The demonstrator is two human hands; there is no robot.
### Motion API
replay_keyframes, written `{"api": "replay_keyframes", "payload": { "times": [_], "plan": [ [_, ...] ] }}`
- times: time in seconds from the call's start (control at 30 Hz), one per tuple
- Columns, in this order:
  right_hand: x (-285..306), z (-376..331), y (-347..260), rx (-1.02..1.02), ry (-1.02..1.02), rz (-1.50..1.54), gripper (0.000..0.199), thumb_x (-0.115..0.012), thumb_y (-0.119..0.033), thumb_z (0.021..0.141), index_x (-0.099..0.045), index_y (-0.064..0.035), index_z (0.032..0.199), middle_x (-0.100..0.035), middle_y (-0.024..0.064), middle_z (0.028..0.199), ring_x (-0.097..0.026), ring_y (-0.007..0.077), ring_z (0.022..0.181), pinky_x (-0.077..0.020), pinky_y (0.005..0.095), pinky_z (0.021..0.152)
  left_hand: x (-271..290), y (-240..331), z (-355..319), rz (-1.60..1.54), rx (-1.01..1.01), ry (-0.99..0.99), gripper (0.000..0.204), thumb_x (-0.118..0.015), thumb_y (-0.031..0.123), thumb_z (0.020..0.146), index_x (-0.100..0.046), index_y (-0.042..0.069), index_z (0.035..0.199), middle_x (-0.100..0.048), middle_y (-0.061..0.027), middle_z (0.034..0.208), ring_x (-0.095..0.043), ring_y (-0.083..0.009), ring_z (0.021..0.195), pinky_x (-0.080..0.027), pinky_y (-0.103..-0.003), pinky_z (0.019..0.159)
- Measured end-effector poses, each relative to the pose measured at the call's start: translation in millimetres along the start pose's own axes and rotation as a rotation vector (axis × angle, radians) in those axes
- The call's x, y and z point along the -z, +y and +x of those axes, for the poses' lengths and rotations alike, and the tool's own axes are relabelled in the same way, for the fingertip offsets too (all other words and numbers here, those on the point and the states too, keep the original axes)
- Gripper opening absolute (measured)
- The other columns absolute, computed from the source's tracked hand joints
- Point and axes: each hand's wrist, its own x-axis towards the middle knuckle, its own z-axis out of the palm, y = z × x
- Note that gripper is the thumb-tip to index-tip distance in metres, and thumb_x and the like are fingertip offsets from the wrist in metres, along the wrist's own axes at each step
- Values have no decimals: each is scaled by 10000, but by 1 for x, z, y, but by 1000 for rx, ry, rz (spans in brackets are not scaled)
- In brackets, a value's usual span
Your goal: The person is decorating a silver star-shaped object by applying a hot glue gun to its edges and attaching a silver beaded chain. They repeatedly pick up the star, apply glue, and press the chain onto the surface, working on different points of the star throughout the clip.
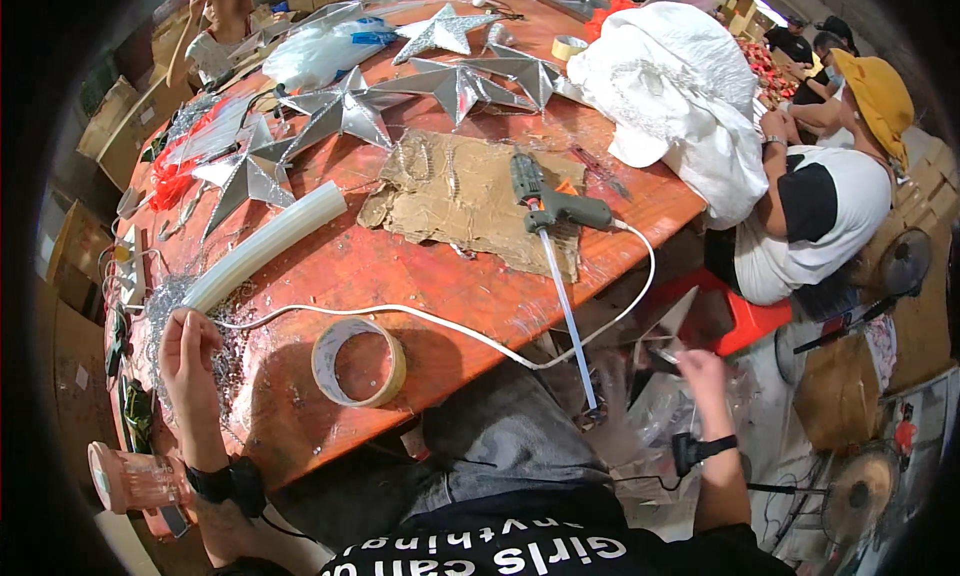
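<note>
My left hand (190,361) is over the left part of the table, its fingers curled together beside the near end of a bundle of long translucent glue sticks (270,246). Whatever its fingertips may pinch is too small to make out. Beyond the table's right edge, my right hand (703,376) is low over clear plastic bags (655,416). Its fingers are closed on something small and dark that I cannot identify. A grey-green glue gun (560,208) lies on a torn cardboard sheet (440,206), a long glue stick (567,321) reaching from it past the table edge.
A tape roll (325,371) stands near the front edge. Silver stars (345,111) cover the far side. A white cord (420,316) crosses the table. White cloth (670,86) lies at the right corner, near a seated person (825,216). A fan (860,491) stands lower right.
</note>
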Motion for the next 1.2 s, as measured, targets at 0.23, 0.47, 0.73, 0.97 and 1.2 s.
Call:
{"api": "replay_keyframes", "payload": {
  "times": [0.23, 0.47, 0.73, 0.97, 1.2],
  "plan": [
    [149, 21, -66, -244, 319, 182, 288, -603, -371, 898, -644, -88, 860, -465, -66, 588, -363, 17, 475, -245, 199, 394, 4, 7, -7, 161, -173, -35, 460, -559, 72, 903, -368, 61, 1322, -430, -79, 1307, -472, -82, 939, -400, -216, 771],
    [53, 9, -234, -138, 189, 927, 198, -508, -293, 968, -544, -98, 965, -323, -90, 598, -297, -7, 449, -236, 182, 355, -3, 15, -6, 59, -72, -53, 484, -516, 197, 947, -346, 31, 1369, -472, -92, 1238, -487, -89, 795, -402, -238, 735],
    [-64, 15, -352, -156, -1105, 812, 297, -559, -301, 945, -514, -52, 1101, -602, 48, 939, -503, 49, 608, -394, 180, 469, -5, 21, -9, 78, -108, -620, 837, -642, 480, 843, -260, 37, 1441, -495, -127, 1289, -508, -178, 1076, -381, -330, 933],
    [-64, 6, -360, -325, -1140, 975, 572, -394, -515, 955, -345, -61, 1300, -455, 205, 1328, -515, 267, 1185, -485, 424, 930, -12, 56, -24, 113, 422, -571, 736, -796, 193, 718, -370, 59, 1303, -560, -7, 742, -525, -53, 679, -400, -179, 604],
    [-72, -15, -350, -545, -1258, 1314, 810, -360, -561, 936, -157, 55, 1422, -320, 259, 1424, -436, 359, 1265, -458, 486, 980, -10, 43, -25, 25, 391, -630, 653, -770, 236, 775, -393, 56, 1277, -600, -32, 828, -506, -32, 672, -343, -182, 569]
  ]
}}
